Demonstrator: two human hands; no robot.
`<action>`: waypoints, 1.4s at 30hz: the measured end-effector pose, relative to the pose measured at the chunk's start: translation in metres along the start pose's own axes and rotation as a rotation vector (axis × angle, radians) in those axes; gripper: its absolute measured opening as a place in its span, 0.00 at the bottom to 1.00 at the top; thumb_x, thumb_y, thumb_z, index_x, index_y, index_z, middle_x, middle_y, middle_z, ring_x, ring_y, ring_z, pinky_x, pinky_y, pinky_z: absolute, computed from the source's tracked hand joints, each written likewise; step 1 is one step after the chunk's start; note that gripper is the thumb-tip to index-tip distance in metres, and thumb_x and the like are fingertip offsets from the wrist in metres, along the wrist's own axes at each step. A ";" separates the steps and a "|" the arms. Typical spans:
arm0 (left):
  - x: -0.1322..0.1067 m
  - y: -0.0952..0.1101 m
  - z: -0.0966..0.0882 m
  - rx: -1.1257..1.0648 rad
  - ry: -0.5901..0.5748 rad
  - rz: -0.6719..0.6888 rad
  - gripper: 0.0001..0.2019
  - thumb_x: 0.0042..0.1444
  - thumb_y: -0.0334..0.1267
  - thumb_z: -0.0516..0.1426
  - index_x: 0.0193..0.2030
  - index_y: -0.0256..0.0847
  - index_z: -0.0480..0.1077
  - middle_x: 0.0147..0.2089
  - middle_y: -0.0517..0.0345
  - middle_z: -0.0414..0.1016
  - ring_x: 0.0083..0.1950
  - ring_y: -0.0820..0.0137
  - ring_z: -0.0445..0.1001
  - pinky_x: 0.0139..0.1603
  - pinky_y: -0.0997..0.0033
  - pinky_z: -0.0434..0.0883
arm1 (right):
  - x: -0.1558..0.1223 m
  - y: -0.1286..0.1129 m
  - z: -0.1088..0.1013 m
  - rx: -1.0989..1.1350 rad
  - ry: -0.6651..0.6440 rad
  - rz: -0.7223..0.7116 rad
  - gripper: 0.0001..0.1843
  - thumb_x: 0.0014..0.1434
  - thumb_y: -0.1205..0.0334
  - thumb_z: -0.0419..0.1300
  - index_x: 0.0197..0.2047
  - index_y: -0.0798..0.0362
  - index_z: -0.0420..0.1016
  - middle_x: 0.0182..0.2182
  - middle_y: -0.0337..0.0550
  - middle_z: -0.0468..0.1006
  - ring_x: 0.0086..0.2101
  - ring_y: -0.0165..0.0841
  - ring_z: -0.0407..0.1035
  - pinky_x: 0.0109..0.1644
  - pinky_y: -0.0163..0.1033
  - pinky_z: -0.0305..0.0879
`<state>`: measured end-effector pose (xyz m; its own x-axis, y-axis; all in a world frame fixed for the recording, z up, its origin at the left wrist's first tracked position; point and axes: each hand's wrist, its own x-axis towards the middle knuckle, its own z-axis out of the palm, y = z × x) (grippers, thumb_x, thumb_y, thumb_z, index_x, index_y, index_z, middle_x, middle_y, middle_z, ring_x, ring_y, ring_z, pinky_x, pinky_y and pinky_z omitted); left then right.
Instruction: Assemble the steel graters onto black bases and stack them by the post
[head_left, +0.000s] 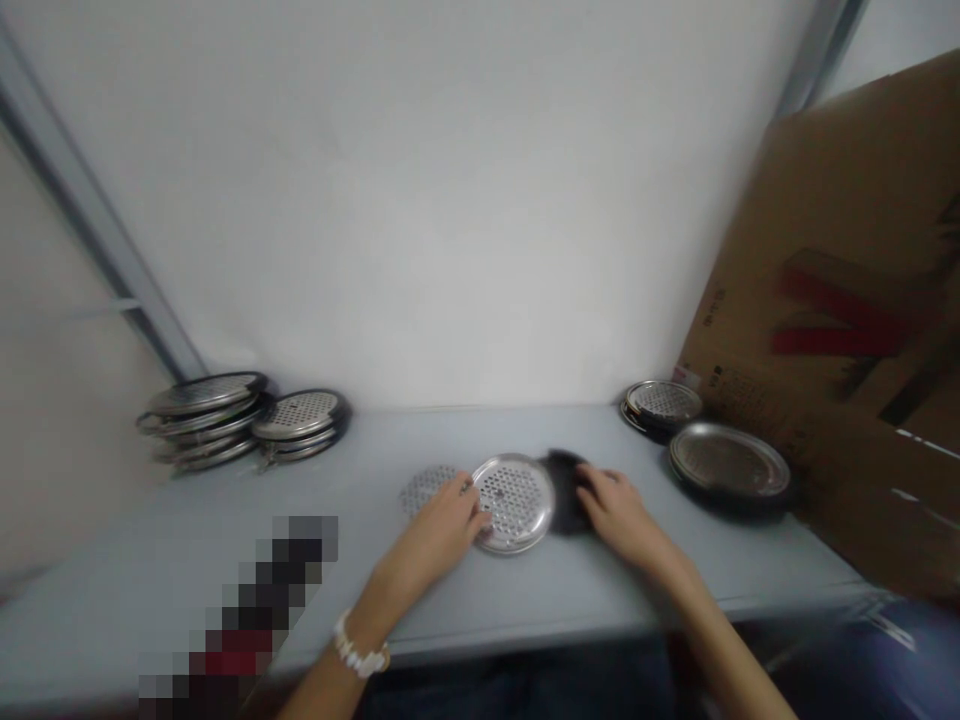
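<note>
A: Left fingers [463, 497]?
B: Wide on the rim of a perforated steel tray [514, 503], grip unclear, a perforated disc [427, 488] just beyond them.
A: Right fingers [596, 485]?
B: Wide on a black round piece [566, 490].
A: What's left?
B: Stacked trays [202, 420] beyond the left fingers, a steel pan [727, 470] beyond the right.
</note>
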<state>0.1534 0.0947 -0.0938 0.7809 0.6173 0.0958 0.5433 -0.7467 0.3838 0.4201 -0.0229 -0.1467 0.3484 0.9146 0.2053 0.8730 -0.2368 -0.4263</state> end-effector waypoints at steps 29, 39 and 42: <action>0.011 -0.035 0.000 -0.199 0.250 -0.119 0.28 0.58 0.25 0.50 0.67 0.33 0.62 0.50 0.47 0.75 0.45 0.64 0.77 0.51 0.62 0.73 | -0.016 -0.063 0.004 0.358 0.048 -0.153 0.21 0.64 0.63 0.54 0.60 0.57 0.69 0.44 0.51 0.79 0.43 0.41 0.74 0.52 0.47 0.69; 0.006 -0.023 -0.017 0.021 0.515 -0.056 0.17 0.67 0.31 0.48 0.56 0.38 0.74 0.50 0.48 0.71 0.47 0.62 0.78 0.51 0.61 0.76 | -0.014 -0.060 0.002 0.398 0.030 -0.171 0.20 0.64 0.63 0.54 0.58 0.55 0.70 0.43 0.49 0.79 0.40 0.39 0.75 0.50 0.45 0.69; 0.002 -0.010 -0.020 0.144 0.554 -0.028 0.15 0.68 0.31 0.49 0.55 0.41 0.73 0.50 0.50 0.72 0.45 0.63 0.78 0.46 0.65 0.78 | -0.014 -0.061 0.005 0.414 0.021 -0.173 0.19 0.64 0.63 0.55 0.58 0.54 0.70 0.44 0.49 0.79 0.39 0.38 0.75 0.50 0.45 0.69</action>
<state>0.1427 0.1085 -0.0788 0.5084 0.6462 0.5692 0.6283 -0.7304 0.2680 0.3599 -0.0199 -0.1283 0.2197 0.9214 0.3207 0.7102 0.0744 -0.7000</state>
